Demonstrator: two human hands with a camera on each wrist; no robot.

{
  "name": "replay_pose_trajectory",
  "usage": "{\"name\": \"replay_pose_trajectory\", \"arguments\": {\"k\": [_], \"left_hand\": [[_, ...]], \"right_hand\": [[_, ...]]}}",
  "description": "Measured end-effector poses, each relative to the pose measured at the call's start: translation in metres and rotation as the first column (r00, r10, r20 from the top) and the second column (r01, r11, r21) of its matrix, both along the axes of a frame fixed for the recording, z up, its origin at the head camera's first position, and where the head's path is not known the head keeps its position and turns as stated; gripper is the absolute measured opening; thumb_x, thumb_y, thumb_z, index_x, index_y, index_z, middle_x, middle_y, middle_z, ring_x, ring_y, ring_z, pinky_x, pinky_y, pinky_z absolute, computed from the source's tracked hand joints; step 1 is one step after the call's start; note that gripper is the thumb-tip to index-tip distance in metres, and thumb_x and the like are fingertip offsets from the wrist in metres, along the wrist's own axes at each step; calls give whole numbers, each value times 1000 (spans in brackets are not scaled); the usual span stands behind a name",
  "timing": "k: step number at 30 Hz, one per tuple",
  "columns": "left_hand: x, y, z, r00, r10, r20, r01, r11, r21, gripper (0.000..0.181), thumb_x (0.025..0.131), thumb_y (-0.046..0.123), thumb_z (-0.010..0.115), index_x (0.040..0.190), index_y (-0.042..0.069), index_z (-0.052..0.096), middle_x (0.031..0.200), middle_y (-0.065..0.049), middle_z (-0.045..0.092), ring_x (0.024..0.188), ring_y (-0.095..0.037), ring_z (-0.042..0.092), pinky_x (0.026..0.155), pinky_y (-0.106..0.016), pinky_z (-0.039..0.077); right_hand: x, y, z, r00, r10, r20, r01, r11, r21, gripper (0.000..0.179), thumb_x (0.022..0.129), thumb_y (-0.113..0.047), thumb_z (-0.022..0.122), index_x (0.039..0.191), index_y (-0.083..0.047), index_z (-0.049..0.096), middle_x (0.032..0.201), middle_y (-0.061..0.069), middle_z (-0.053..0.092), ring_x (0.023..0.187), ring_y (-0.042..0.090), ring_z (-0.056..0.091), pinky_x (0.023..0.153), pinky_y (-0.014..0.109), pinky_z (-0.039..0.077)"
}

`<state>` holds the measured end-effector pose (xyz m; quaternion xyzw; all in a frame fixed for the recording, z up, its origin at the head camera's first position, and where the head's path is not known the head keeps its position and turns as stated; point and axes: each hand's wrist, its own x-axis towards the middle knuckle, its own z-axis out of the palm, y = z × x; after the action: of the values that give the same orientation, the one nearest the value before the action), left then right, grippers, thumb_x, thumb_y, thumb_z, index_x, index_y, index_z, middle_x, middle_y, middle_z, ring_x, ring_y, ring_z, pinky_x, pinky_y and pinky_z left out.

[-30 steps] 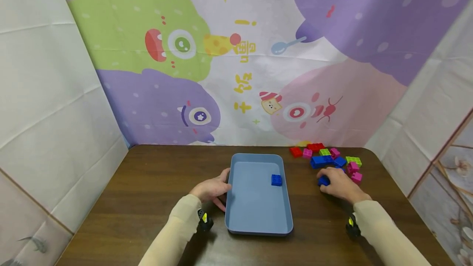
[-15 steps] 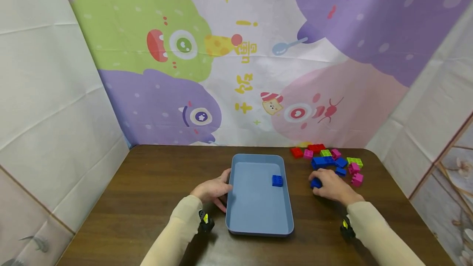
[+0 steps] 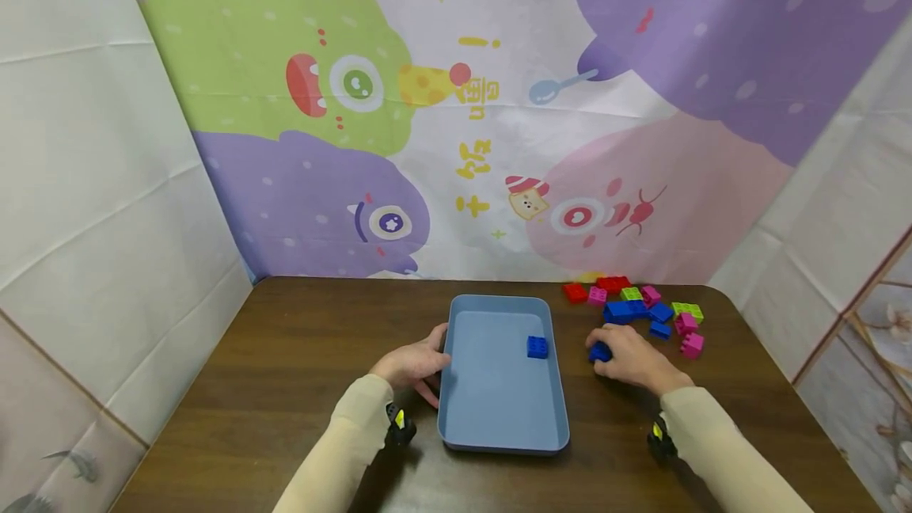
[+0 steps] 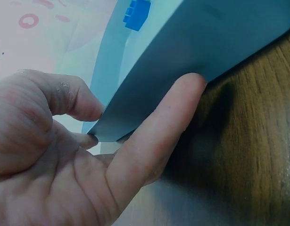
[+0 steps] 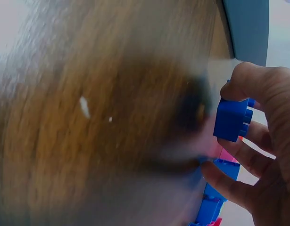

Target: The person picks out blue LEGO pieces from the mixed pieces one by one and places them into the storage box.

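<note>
My right hand (image 3: 632,356) pinches a blue toy building brick (image 5: 232,117) between thumb and fingertips. In the right wrist view its studs face the palm. In the head view this hand is low over the wood, right of the blue-grey tray (image 3: 502,410). My left hand (image 3: 412,362) is at the tray's left side. Seen from the left wrist, its thumb tip meets the rim and one straight finger (image 4: 182,101) lies along the outer wall. A blue brick (image 3: 537,347) sits inside the tray near its right wall.
Toward the back right of the brown table (image 3: 306,355) lie loose bricks: red (image 3: 613,284), pink (image 3: 692,345), lime green (image 3: 687,311) and several blue (image 3: 660,330). A cartoon-print cloth (image 3: 484,252) hangs behind the table, with pale cloth sides left and right.
My right hand has moved left with the blue brick, away from the loose bricks and toward the tray, uncovering another blue brick. The left hand stays at the tray's side.
</note>
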<state>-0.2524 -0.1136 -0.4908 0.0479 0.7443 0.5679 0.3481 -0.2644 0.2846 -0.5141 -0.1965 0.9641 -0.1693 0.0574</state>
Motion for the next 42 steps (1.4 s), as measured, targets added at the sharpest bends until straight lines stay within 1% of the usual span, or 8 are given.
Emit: {"name": "replay_pose_trajectory", "arguments": {"k": [11, 18, 23, 27, 30, 36, 42], "left_hand": [[2, 1, -2, 1000, 0, 5, 0, 1000, -5, 75, 104, 5, 41, 164, 22, 0, 157, -32, 23, 95, -46, 67, 66, -56, 62], [4, 2, -3, 1000, 3, 7, -3, 1000, -1, 76, 103, 7, 45, 164, 23, 3, 155, -32, 27, 95, -45, 68, 66, -57, 62], [3, 2, -3, 1000, 6, 8, -6, 1000, -7, 76, 103, 6, 45, 164, 22, 2, 156, -31, 24, 97, -46, 67, 67, -58, 61], [1, 3, 0, 1000, 6, -5, -6, 1000, -18, 75, 103, 8, 45, 164, 22, 3, 154, -30, 28, 96, -45, 67, 67, -58, 61], [-1, 4, 2, 1000, 3, -8, -4, 1000, -25, 74, 104, 9, 44, 164, 23, 3, 154, -31, 29, 96, -44, 67, 68, -57, 62], [-1, 4, 2, 1000, 7, -5, -7, 1000, -17, 75, 103, 7, 43, 164, 22, 2, 154, -32, 29, 95, -45, 68, 66, -57, 62], [-1, 2, 1, 1000, 13, 0, -13, 1000, -18, 76, 103, 6, 43, 165, 22, 2, 155, -32, 28, 94, -45, 69, 66, -57, 62]], "right_hand": [[3, -13, 0, 999, 19, 25, -19, 1000, -2, 26, 84, -17, 80, 108, -13, 71, 108, 7, 66, 96, 23, 60, 93, 52, 57], [8, -21, -5, 999, 34, 29, -34, 999, -1, 26, 84, -17, 80, 108, -15, 71, 109, 5, 66, 99, 23, 61, 95, 53, 56], [9, -28, -2, 998, 65, 13, -65, 998, 1, 26, 84, -18, 80, 109, -14, 71, 107, 3, 65, 98, 22, 60, 94, 52, 57], [9, -31, 2, 997, 74, -4, -74, 997, -2, 26, 84, -18, 80, 108, -14, 71, 106, 3, 66, 97, 22, 61, 93, 50, 57], [10, -33, 5, 998, 68, -1, -68, 998, -2, 26, 85, -18, 80, 109, -14, 71, 107, 3, 66, 98, 22, 60, 94, 51, 57], [10, -38, 6, 996, 86, 16, -86, 996, 5, 28, 85, -18, 79, 112, -14, 71, 111, 5, 66, 99, 21, 60, 94, 50, 57], [12, -43, 10, 994, 105, 18, -105, 994, 16, 30, 85, -18, 80, 114, -14, 71, 110, 4, 65, 98, 21, 59, 93, 49, 58]]}}
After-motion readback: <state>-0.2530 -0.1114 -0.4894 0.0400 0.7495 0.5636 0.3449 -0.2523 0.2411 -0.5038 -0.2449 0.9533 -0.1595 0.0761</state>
